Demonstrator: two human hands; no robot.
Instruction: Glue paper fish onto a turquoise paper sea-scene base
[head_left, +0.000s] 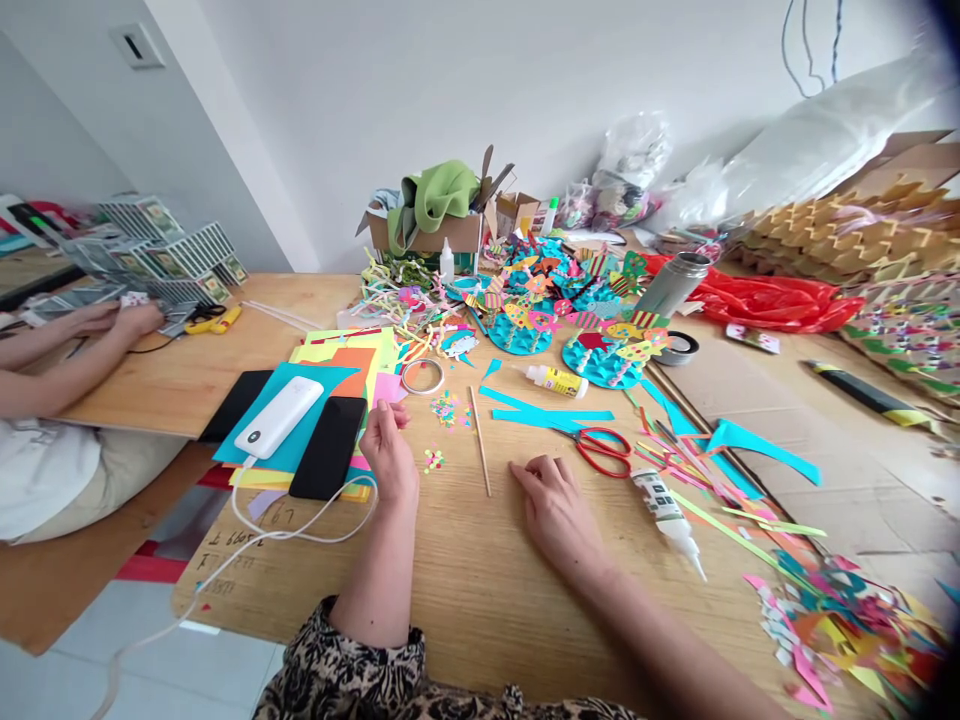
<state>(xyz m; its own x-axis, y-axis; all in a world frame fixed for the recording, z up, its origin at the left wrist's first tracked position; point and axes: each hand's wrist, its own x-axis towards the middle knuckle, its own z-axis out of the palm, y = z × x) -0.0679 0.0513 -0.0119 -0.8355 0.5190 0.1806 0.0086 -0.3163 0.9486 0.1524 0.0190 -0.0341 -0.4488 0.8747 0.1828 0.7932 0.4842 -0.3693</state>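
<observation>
My left hand [391,455] is raised beside the black phone [328,447], fingers curled toward the thumb; what it pinches, if anything, is too small to make out. On the tabletop rests my right hand [559,505], fingers bent together and their tips hidden beneath. Between the hands lies a thin wooden stick [480,445]. Small round paper dots [433,459] and a pile of colourful confetti [450,408] are near my left hand. Red-handled scissors [604,452] and a white glue bottle [667,520] lie to the right of my right hand.
Blue paper strips [551,416], a yellow-labelled glue bottle [556,381] and a tape roll [423,376] lie ahead. Blue discs with paper fish [604,360] stand behind. A power bank [279,418] with a white cable sits left. Another person's hands [135,318] work at far left.
</observation>
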